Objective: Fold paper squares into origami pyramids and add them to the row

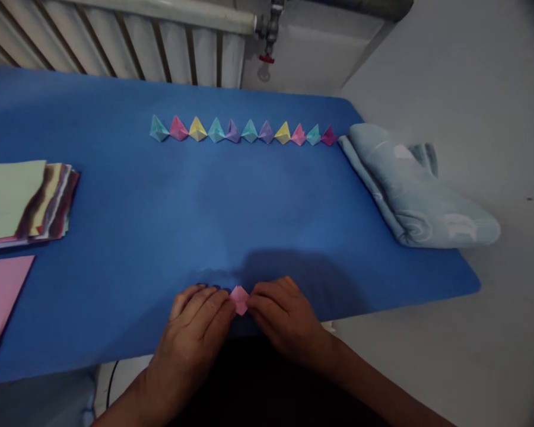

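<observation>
A small folded pink paper (239, 300) is held between my two hands at the near edge of the blue table (160, 237). My left hand (200, 323) pinches its left side, fingers closed together. On the right side, my right hand (287, 314) grips it in the same way. The fingertips cover both side corners of the paper; its pointed top and bottom show. Farther back, a row of several folded paper pieces runs across the table, among them a yellow one (197, 129), a pink one (178, 128) and a magenta one (329, 136).
At the left lies a stack of coloured paper sheets (13, 198), with pink paper (4, 299) nearer to me. A folded light-blue cloth (418, 193) rests over the table's right edge. Behind the table stand a white radiator (137, 41) and a pipe valve with a red handle (267, 59).
</observation>
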The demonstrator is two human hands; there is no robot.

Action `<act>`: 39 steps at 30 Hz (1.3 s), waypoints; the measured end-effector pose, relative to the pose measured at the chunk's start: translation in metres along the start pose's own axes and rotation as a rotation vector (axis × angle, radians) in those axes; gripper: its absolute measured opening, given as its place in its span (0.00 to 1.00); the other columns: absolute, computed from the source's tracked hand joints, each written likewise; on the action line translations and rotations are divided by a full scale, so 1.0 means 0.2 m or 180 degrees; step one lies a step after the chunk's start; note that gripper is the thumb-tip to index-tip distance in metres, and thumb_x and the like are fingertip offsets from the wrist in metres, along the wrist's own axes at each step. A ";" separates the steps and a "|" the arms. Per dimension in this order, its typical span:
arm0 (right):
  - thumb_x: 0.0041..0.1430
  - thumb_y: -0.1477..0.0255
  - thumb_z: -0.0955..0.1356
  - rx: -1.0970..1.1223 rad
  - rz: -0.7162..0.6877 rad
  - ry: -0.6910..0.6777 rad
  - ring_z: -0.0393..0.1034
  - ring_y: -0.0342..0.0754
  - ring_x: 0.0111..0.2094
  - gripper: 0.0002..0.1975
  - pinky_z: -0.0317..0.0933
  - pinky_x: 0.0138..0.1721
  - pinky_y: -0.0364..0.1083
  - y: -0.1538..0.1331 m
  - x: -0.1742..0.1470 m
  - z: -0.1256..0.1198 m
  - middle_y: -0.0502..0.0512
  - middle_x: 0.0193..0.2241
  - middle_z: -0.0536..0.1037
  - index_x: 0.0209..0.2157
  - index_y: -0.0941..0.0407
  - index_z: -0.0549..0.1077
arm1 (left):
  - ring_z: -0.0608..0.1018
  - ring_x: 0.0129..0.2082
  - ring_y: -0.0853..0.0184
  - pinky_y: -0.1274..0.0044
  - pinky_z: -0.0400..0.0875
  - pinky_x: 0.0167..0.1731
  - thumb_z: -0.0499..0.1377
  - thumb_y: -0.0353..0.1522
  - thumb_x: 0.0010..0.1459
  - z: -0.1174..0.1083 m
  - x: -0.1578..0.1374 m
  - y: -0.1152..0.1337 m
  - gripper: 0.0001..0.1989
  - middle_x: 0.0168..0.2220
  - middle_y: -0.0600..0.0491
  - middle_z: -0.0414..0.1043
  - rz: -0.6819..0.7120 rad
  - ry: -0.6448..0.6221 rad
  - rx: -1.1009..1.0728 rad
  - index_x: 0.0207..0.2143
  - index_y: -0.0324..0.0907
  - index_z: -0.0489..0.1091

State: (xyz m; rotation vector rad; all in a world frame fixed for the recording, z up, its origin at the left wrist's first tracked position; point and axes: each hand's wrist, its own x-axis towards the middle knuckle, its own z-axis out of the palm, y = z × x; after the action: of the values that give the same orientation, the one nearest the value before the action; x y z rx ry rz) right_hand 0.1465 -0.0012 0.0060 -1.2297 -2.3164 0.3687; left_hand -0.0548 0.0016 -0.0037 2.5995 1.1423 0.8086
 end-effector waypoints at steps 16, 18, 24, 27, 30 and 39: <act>0.63 0.73 0.64 0.0267 0.0569 0.0094 0.68 0.49 0.36 0.08 0.58 0.38 0.49 0.00 0.05 -0.02 0.58 0.36 0.75 0.29 0.58 0.70 | 0.71 0.38 0.61 0.67 0.60 0.37 0.54 0.34 0.62 0.00 0.09 0.01 0.08 0.36 0.51 0.72 -0.1086 -0.0003 -0.0495 0.31 0.43 0.70; 0.63 0.72 0.64 0.0343 0.0646 0.0070 0.68 0.49 0.37 0.08 0.58 0.38 0.49 0.00 0.05 -0.03 0.58 0.37 0.75 0.29 0.57 0.70 | 0.70 0.39 0.61 0.67 0.60 0.38 0.55 0.33 0.62 0.00 0.09 0.01 0.07 0.37 0.51 0.71 -0.1116 -0.0043 -0.0529 0.31 0.43 0.70; 0.62 0.72 0.64 0.0534 0.0860 0.0084 0.67 0.48 0.37 0.08 0.59 0.40 0.50 -0.01 0.06 -0.03 0.57 0.37 0.74 0.28 0.57 0.70 | 0.70 0.38 0.62 0.68 0.59 0.37 0.56 0.33 0.61 -0.01 0.10 0.02 0.08 0.36 0.52 0.71 -0.1226 -0.0108 -0.0618 0.29 0.43 0.70; 0.62 0.73 0.64 0.0473 0.0905 0.0082 0.67 0.49 0.38 0.08 0.59 0.40 0.50 -0.02 0.07 -0.03 0.57 0.38 0.74 0.28 0.57 0.70 | 0.70 0.38 0.63 0.69 0.58 0.37 0.57 0.32 0.61 -0.01 0.11 0.02 0.08 0.35 0.53 0.71 -0.1261 -0.0058 -0.0654 0.28 0.43 0.69; 0.62 0.73 0.65 0.0451 0.0908 0.0108 0.67 0.49 0.38 0.08 0.59 0.40 0.49 -0.02 0.07 -0.02 0.57 0.38 0.74 0.28 0.57 0.70 | 0.71 0.37 0.64 0.69 0.57 0.38 0.57 0.32 0.60 -0.01 0.12 0.03 0.09 0.34 0.54 0.72 -0.1259 -0.0031 -0.0632 0.26 0.43 0.68; 0.62 0.71 0.65 0.0445 0.0939 0.0086 0.67 0.49 0.38 0.08 0.58 0.40 0.50 -0.01 0.06 -0.02 0.57 0.38 0.74 0.28 0.56 0.70 | 0.70 0.36 0.64 0.69 0.56 0.37 0.57 0.30 0.60 -0.01 0.12 0.04 0.09 0.34 0.54 0.72 -0.1266 -0.0065 -0.0577 0.26 0.42 0.67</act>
State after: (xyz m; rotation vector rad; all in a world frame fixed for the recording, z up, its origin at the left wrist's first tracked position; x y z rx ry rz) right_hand 0.1406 0.0073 0.0138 -1.4966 -2.0494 0.6003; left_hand -0.0369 0.0140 0.0107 2.1305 1.4412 0.7523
